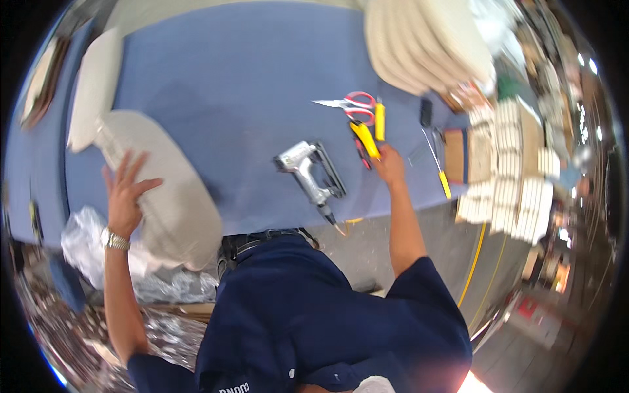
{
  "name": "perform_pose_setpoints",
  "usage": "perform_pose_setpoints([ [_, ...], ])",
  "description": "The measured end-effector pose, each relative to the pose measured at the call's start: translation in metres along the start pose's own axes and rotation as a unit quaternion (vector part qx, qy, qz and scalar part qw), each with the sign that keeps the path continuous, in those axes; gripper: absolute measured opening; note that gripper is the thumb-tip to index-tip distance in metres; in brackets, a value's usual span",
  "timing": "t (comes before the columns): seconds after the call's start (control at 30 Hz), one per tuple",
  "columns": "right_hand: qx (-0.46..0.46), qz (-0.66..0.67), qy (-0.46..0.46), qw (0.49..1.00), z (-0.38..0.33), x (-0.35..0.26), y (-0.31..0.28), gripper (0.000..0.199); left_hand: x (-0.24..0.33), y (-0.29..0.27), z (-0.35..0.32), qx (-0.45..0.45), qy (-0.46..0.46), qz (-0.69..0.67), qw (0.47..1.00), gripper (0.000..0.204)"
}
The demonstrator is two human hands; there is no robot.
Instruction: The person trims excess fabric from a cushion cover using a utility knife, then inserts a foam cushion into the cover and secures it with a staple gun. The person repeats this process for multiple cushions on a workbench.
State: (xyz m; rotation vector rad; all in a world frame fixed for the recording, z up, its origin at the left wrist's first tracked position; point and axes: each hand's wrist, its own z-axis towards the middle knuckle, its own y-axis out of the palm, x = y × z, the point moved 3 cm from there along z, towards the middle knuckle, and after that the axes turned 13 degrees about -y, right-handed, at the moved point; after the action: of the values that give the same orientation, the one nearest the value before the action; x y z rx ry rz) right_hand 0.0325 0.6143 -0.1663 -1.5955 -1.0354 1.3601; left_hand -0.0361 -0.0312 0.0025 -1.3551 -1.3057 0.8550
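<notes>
1 yellow-handled tool [366, 140], held in my right grip [391, 165], long axis slanting forward-left (toward scissors [362, 99]). 1 beige pad [180, 216], my left grip [125, 200] spread wide over it.

navy short-sleeved shirt [327, 311], silver wristwatch [115, 240]

This looks like an upholstery workshop: a silver metal staple gun [304, 169] lies toward the near edge of the broad blue-covered desk [216, 72], red-handled steel scissors [342, 105] farther in. A beige, rounded padded panel [173, 190] overhangs that edge; similar beige padded panels [426, 46] stack at the far right corner. Yellow lines [473, 265] mark the grey floor [426, 242].
</notes>
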Motion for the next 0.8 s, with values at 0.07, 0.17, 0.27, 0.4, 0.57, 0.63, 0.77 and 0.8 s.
perform_pose_setpoints([
  [0.07, 0.013, 0.009, 0.019, 1.0, -0.011, 0.004, -0.006, 0.035, -0.01, 0.002, -0.004, 0.059, -0.007, -0.031, 0.998, 0.071],
  [0.17, 0.03, 0.041, 0.042, 0.998, -0.012, -0.005, -0.006, 0.037, -0.016, 0.016, -0.016, 0.098, 0.004, -0.106, 0.99, 0.079],
  [0.27, 0.092, 0.007, -0.07, 0.993, 0.0, -0.029, 0.004, 0.04, -0.027, 0.023, -0.035, 0.167, -0.09, -0.14, 0.972, 0.089],
  [0.4, 0.039, 0.062, 0.029, 0.997, 0.013, -0.05, -0.004, 0.058, -0.031, 0.029, -0.037, 0.206, -0.173, -0.232, 0.935, 0.093],
  [0.57, 0.002, -0.04, 0.06, 0.997, 0.028, -0.065, -0.019, 0.037, -0.045, 0.025, -0.013, 0.269, -0.231, -0.342, 0.87, 0.068],
  [0.63, 0.053, 0.007, 0.051, 0.997, 0.038, -0.097, -0.035, 0.032, -0.058, 0.011, 0.009, 0.234, -0.273, -0.443, 0.821, 0.06],
  [0.77, 0.184, 0.342, -0.055, 0.92, 0.069, -0.198, -0.03, 0.023, -0.084, -0.011, 0.057, 0.216, -0.376, -0.498, 0.751, 0.026],
  [0.8, 0.183, 0.38, -0.072, 0.904, 0.08, -0.231, -0.024, 0.019, -0.086, -0.016, 0.069, 0.238, -0.373, -0.445, 0.779, 0.024],
])
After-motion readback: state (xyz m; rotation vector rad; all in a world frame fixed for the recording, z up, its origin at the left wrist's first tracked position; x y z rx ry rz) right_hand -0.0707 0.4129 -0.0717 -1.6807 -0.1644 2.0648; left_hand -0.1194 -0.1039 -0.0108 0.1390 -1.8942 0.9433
